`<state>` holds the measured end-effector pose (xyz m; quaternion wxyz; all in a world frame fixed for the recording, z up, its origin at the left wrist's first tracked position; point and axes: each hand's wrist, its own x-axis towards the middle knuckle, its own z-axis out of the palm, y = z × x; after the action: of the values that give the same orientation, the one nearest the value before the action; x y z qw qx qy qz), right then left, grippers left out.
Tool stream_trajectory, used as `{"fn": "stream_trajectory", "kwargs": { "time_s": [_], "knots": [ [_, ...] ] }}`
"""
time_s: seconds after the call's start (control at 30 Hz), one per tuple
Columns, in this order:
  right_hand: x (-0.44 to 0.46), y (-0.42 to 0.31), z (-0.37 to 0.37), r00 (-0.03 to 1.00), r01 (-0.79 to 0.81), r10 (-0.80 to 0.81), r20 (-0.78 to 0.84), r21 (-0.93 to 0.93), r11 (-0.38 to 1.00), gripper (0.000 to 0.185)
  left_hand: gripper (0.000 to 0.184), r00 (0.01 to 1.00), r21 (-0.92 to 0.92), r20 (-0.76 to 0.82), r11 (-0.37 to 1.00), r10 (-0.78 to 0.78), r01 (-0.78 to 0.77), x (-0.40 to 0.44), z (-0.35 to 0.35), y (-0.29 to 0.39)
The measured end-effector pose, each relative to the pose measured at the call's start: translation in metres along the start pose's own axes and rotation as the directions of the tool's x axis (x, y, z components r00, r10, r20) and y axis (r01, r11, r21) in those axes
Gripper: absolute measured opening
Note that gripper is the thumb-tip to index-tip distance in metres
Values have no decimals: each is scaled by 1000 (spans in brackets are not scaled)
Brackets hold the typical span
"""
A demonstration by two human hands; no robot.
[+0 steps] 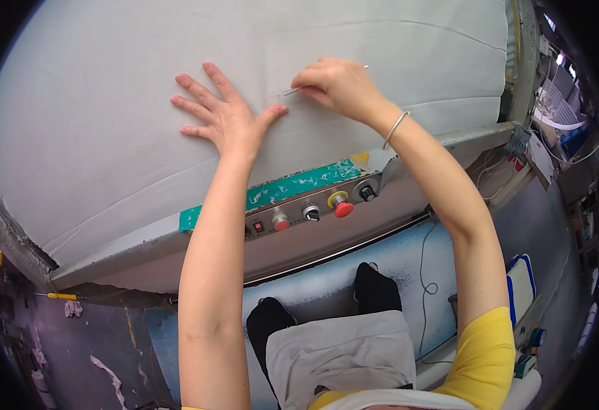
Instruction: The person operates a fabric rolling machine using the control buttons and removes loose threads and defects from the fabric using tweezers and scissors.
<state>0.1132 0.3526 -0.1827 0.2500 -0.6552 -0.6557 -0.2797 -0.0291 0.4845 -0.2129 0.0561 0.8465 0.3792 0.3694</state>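
My left hand (227, 119) lies flat on a large sheet of off-white fabric (108, 89), fingers and thumb spread. To its right, my right hand (340, 85) is closed round a thin pointed metal tool (290, 91), which may be tweezers; the fingers hide most of it. Its tip points left, at or just above the cloth, close to my left thumb. The other end shows beyond the knuckles. Long seams or creases run across the fabric. A bangle circles my right wrist.
Along the machine's front edge is a control panel with a red emergency stop button (343, 208), a rotary switch (311, 213) and a black knob (367, 192). Green tape (299, 186) runs above them. A loose cable (423, 287) trails over the blue floor mat (313, 277). A yellow-handled tool (62, 296) lies at left.
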Motion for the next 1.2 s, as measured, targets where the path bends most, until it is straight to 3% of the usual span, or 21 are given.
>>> {"fn": "stream_trajectory", "kwargs": {
  "time_s": [0.07,0.23,0.5,0.6,0.63,0.73,0.77,0.87,0.9,1.0,1.03,1.13,1.2],
  "knots": [
    [-7,-4,7,990,95,-105,-90,-110,989,9,144,1000,7,10,1000,1,-1,0,0,0],
    [-5,-10,19,987,43,-69,-143,-177,983,4,145,1000,12,15,1000,0,0,1,2,-1],
    [2,-24,16,997,13,-38,-71,-323,946,3,149,1000,1,11,1000,24,-24,2,4,-3],
    [13,-32,8,978,204,-196,70,-519,830,3,149,1000,-4,11,1000,22,-22,1,5,-4],
    [18,-31,2,978,202,-195,70,-519,831,3,148,1000,-18,-6,999,27,-27,-1,5,-4],
    [45,-14,-13,919,274,-161,360,-288,918,5,146,998,-44,-46,998,31,-33,-4,1,-5],
    [49,-12,-17,919,275,-162,360,-288,918,5,147,999,-51,-41,999,2,-4,-4,0,-5],
    [56,-6,-24,854,79,-53,517,-28,996,6,148,998,-63,-32,997,-48,46,-2,-2,-3],
    [53,-4,-22,856,78,-53,514,-28,997,6,149,999,-57,-18,997,-48,46,-2,-1,-3],
    [37,8,-7,921,-131,53,385,178,975,8,153,999,-43,4,998,-50,50,2,0,-6],
    [33,9,-3,921,-130,52,386,179,975,8,154,999,-39,8,998,-51,52,2,0,-6],
    [20,12,8,965,-253,262,0,272,929,10,154,998,-32,18,998,-54,55,1,0,-4],
    [9,8,11,972,-212,230,-49,241,947,10,154,998,-22,29,998,-60,61,1,-1,-3]
  ]
}}
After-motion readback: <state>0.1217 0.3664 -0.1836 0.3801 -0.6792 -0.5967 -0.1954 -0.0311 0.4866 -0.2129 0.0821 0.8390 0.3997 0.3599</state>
